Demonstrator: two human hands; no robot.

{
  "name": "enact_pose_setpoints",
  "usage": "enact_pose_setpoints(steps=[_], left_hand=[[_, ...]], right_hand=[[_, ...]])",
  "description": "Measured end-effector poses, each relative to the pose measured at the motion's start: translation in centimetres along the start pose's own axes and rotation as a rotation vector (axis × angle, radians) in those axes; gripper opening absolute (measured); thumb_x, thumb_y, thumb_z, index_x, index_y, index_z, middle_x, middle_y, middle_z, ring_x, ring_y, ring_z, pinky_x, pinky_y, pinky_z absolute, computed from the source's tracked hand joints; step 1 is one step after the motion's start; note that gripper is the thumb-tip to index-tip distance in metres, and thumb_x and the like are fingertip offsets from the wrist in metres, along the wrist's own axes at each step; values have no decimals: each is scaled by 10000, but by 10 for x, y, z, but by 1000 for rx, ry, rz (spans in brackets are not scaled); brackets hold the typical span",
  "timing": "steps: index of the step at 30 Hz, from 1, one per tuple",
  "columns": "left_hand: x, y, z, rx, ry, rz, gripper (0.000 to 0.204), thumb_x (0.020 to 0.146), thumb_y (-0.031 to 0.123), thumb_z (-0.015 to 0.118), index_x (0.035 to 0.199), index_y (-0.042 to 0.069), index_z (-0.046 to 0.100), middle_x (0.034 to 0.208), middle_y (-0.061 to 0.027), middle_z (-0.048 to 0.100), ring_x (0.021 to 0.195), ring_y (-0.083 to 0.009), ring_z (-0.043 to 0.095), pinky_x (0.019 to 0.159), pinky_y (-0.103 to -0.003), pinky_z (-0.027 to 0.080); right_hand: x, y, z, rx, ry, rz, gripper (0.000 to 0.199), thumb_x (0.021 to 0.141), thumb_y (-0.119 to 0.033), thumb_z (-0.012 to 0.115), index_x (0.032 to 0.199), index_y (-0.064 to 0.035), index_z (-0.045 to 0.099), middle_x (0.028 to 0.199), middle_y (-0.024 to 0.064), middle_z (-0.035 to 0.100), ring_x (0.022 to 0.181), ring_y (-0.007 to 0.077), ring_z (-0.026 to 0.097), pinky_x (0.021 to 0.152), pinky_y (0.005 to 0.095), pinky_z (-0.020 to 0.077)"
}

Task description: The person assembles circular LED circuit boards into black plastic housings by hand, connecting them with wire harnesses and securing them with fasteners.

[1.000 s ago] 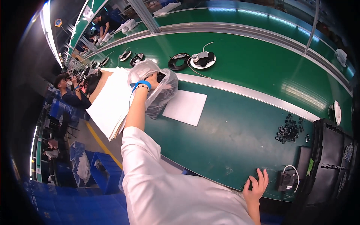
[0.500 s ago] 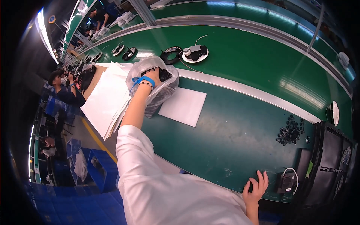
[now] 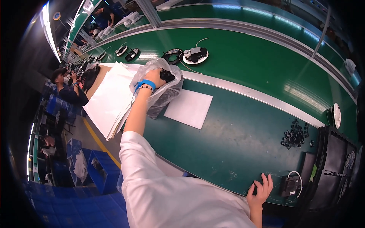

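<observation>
We find the left hand (image 3: 153,77) stretched far out over the green workbench (image 3: 243,125), its fingers reaching into a clear plastic bag (image 3: 161,93) and closing on a small black part (image 3: 166,75) at the bag's mouth. How firmly they grip we cannot tell, as the film hides most of the fingers. A blue wrist strap (image 3: 144,84) circles that wrist. The bag lies on the bench between a stack of white sheets (image 3: 110,100) on the near-left edge and a single white sheet (image 3: 189,108) just to its right, overlapping both.

The right hand (image 3: 259,189) rests at the near edge of the bench — fingers spread flat, holding nothing. Close beside it sits a small black box with a white cable (image 3: 291,185). Farther along lies a heap of small black parts (image 3: 295,134), well apart from either hand.
</observation>
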State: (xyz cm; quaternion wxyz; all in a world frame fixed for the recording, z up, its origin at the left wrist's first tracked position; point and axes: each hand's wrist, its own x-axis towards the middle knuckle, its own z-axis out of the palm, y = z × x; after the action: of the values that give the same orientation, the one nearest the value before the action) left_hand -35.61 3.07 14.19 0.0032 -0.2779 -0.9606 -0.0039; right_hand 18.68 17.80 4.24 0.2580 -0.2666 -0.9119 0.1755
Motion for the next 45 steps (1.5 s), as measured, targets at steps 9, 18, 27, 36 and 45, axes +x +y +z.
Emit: enact_pose_setpoints(steps=[9, 18, 27, 36, 45], left_hand=[[-35, 15, -77, -151, 294, 22, 548, 597, 298, 688, 1057, 29, 561, 938, -181, 610, 899, -312, 579, 802, -353, 457], [-79, 14, -125, -567, -23, -62, 384, 603, 189, 713, 922, 7, 603, 774, -80, 621, 661, -167, 613, 596, -286, 498], [-84, 3, -122, -593, 184, 27, 437, 574, 241, 738, 881, -32, 586, 792, -117, 626, 723, -174, 601, 670, -290, 484], [-115, 148, -137, -760, 155, 505, 280, 682, 31, 653, 939, 0, 548, 803, -23, 613, 714, -73, 559, 678, -226, 464], [-112, 335, 12, -1114, -685, 487, 379, 670, 139, 710, 982, 4, 543, 826, -55, 604, 681, -125, 594, 544, -261, 516]], right_hand=[[0, 0, 0, 9, 10, -6, 132, 671, -42, 574, 802, -40, 557, 1140, 149, 512, 1122, 392, 402, 930, 506, 302], [0, 2, 2, 45, 35, -21, 136, 674, -43, 582, 809, -37, 566, 1150, 148, 506, 1122, 386, 403, 930, 502, 307], [0, 0, -4, 98, 57, -42, 131, 658, -47, 599, 786, -32, 579, 1127, 148, 519, 1108, 387, 416, 919, 507, 320], [9, 0, -2, 109, 93, -22, 143, 651, -83, 620, 790, -63, 599, 1119, 117, 526, 1091, 340, 444, 915, 495, 326], [2, 0, -3, 157, 140, -8, 138, 659, -90, 622, 791, -51, 605, 1126, 126, 524, 1101, 339, 440, 913, 495, 330]])
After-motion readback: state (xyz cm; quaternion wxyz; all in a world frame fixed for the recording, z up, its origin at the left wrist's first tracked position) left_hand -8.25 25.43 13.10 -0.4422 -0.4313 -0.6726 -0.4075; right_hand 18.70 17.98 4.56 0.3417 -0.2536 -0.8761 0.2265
